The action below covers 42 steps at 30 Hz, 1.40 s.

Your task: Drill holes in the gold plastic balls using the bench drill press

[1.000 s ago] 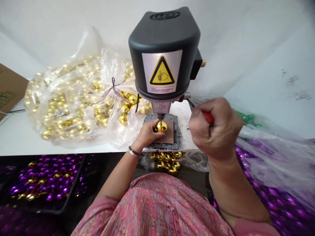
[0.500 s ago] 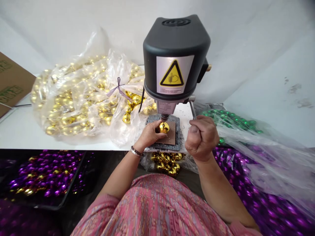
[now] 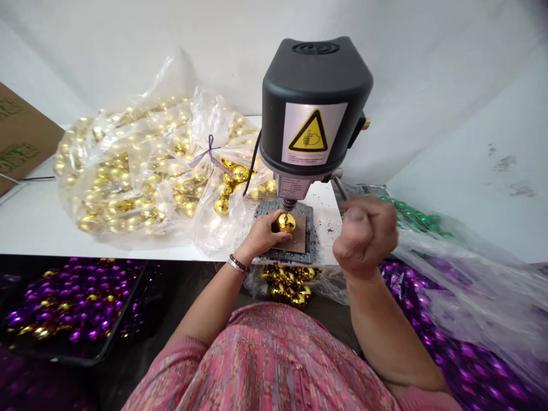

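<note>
white tabletop (image 3: 38,228) meets a pale wall (image 3: 214,34). our left hand (image 3: 261,233) pinches a gold ball (image 3: 287,222) on the brown pad (image 3: 298,240), just under the chuck (image 3: 289,204) of the drill press (image 3: 317,80) — likely so it can't roll. our right hand (image 3: 365,235) is fisted around the lever (image 3: 339,187) (its end hidden), seemingly to govern the chuck's height. left of our left hand, a clear bag (image 3: 209,111) keeps more gold balls (image 3: 221,206) near.
</note>
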Each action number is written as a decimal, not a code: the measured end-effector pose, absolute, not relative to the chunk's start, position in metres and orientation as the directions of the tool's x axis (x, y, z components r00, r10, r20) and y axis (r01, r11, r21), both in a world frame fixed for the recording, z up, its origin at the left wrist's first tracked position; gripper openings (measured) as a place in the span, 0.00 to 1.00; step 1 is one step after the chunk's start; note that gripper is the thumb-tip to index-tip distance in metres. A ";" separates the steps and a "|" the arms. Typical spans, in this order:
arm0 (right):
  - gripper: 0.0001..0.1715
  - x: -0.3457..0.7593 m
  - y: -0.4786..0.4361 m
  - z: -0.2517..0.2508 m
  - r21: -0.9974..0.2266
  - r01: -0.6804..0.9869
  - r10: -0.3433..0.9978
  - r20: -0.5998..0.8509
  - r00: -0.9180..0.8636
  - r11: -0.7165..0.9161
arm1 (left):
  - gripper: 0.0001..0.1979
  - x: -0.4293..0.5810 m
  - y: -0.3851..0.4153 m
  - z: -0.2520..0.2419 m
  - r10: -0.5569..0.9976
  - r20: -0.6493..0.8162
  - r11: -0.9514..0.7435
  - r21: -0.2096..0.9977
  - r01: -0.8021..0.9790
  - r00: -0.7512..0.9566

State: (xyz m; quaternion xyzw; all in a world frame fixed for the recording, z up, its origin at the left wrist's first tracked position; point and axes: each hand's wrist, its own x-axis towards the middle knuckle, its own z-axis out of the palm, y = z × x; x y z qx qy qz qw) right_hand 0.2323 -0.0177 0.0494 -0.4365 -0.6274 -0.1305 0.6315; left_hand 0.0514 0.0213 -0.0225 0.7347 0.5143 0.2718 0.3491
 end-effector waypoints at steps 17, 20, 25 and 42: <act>0.21 0.226 -0.013 0.106 -0.675 0.546 0.583 0.725 0.367 0.496 | 0.16 -0.011 -0.009 -0.009 0.979 0.161 -0.204 0.785 0.586 0.124; 0.22 0.227 -0.012 0.103 -0.677 0.550 0.581 0.723 0.373 0.489 | 0.16 -0.036 0.022 -0.014 0.934 0.266 -0.018 0.700 0.714 -0.237; 0.24 0.228 -0.014 0.099 -0.656 0.584 0.569 0.738 0.363 0.478 | 0.18 -0.064 0.059 -0.031 0.925 0.244 0.107 0.569 0.815 -0.292; 0.20 0.227 -0.017 0.092 -0.622 0.583 0.538 0.771 0.340 0.523 | 0.32 -0.042 0.011 -0.011 0.967 0.179 -0.130 0.958 0.258 -0.180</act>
